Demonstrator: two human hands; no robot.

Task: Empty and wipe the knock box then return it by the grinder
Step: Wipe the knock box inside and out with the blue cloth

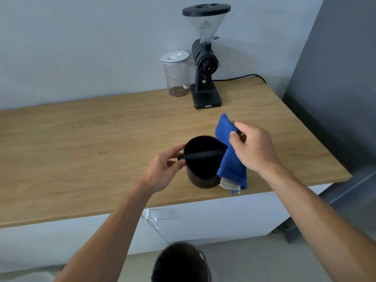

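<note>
Two hands were at work over the counter [81,143]. Nearest, on the floor below, stood a dark bin [181,263]; its inside was too dark to read. Up on the wood, near the front edge, the knock box [200,180] stood upright, black, w/ its knock bar [203,155] across the mouth; interior looked dark, no grounds visible, though shadow hid the bottom. Left hand [162,169] was closed around the bar's left end at the rim, steadying the box. Right hand [254,149] pinched a blue cloth [232,165] btwn thumb and fingers; cloth draped over the box's right rim and down the outside wall. Judged: wipe step, emptying prob. done. Next move would call for pushing cloth inside, around the bar. Farther back, well apart, the grinder [205,64] stood w/ hopper seemingly empty; just left of it a clear jar [178,74] held a low layer of brown stuff, prob. beans.
</note>
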